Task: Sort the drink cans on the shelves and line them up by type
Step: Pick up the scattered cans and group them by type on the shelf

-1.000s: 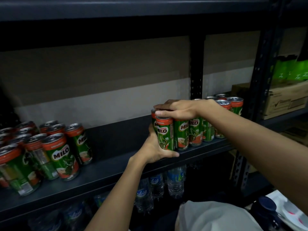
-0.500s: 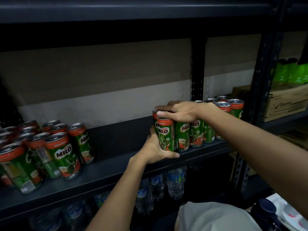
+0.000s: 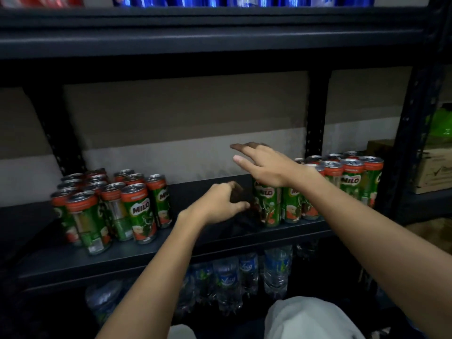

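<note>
Risk: My right arm reaches over the row of Milo cans on the right (image 3: 342, 187). I think if I drop my arm or pull it back low, I could bump a can and tip it, and one could knock the next ones over.
Risk two: The front cans stand near the edge of the shelf (image 3: 171, 250). A hard push could send one off the edge.
Left pile: The other Milo cans (image 3: 115, 206) stand in a messy bunch far to the left. I think they are not lined up yet.
Left hand (image 3: 220, 204): My fingers are loosely curled. It holds nothing and is just beside the end can (image 3: 266, 204). I cannot tell if it touches it.
Right hand (image 3: 261, 165): It is flat and open, fingers straight. It is above the end can and holds nothing.
</note>
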